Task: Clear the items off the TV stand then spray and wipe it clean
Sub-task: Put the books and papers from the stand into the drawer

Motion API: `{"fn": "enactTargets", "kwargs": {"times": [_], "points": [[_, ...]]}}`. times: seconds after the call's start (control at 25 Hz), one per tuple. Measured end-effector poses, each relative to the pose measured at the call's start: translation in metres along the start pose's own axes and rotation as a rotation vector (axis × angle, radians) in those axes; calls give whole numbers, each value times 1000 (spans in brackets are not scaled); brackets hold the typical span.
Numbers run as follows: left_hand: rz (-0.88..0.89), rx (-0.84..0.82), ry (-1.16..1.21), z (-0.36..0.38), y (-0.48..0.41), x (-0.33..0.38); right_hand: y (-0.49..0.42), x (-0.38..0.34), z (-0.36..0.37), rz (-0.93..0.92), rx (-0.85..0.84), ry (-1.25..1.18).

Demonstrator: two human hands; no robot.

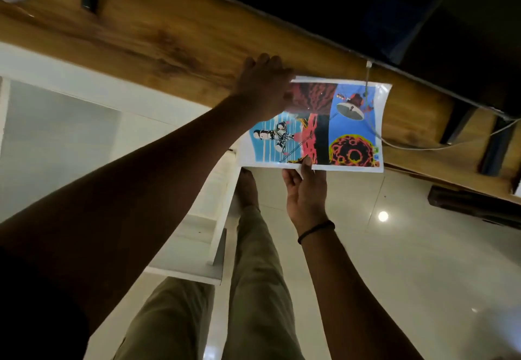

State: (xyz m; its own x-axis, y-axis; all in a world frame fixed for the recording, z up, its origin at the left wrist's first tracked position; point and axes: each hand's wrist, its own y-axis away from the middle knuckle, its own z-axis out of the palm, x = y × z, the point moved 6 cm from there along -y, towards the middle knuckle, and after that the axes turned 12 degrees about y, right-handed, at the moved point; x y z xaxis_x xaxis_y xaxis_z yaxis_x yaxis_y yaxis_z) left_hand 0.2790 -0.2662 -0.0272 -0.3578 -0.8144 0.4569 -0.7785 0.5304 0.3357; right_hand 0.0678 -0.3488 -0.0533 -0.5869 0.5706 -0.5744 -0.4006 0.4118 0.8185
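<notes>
A glossy colour print (341, 122) with space pictures and a white border hangs over the front edge of the wooden TV stand (158, 41). My left hand (265, 88) holds its left edge, fingers over the stand's top. My right hand (306, 190) pinches the near edge from below, thumb on the picture. The print curves a little at its right side. The dark TV (366, 7) stands along the back of the stand.
A white cable (423, 146) runs across the stand's right part, behind the print. A white shelf unit (197, 235) stands at the left by my legs. Dark feet (456, 122) rest on the stand. Glossy white floor tiles (423, 246) lie at the right.
</notes>
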Motion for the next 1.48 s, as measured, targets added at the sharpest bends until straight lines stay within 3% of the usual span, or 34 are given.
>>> {"fn": "enactTargets", "kwargs": {"times": [0.12, 0.24, 0.4, 0.48, 0.68, 0.88, 0.96, 1.04, 1.12, 1.24, 1.28, 1.36, 1.48], "points": [[-113, 66, 67, -9, 56, -43, 19, 28, 8, 62, -138, 6], [-387, 102, 308, -2, 130, -112, 39, 68, 22, 150, -292, 149], [-757, 25, 1051, 45, 241, -197, 54, 116, 41, 124, -426, 538], [-842, 15, 1239, 66, 292, -225, 60, 140, 54, 105, -498, 754], [-959, 13, 1114, 111, 370, -258, 62, 195, 88, 134, -460, 1160], [-1039, 60, 962, 159, 351, -283, 24, 218, 104, 120, -291, 1348], [-1000, 15, 954, 182, 326, -288, 4, 227, 100, 166, -228, 1448], [-930, -151, 967, 217, 301, -286, -12, 238, 100, 191, -208, 1557], [-873, -304, 842, 251, 281, -285, -23, 245, 111, 32, -256, 1671], [-926, -175, 964, 272, 267, -290, -41, 255, 129, -372, -491, 2073], [-918, -110, 998, 276, 265, -291, -49, 259, 131, -411, -533, 2199], [-867, -111, 1006, 277, 266, -288, -60, 267, 128, -338, -555, 2365], [-795, -248, 1017, 270, 272, -282, -52, 264, 129, -164, -527, 2444]]}}
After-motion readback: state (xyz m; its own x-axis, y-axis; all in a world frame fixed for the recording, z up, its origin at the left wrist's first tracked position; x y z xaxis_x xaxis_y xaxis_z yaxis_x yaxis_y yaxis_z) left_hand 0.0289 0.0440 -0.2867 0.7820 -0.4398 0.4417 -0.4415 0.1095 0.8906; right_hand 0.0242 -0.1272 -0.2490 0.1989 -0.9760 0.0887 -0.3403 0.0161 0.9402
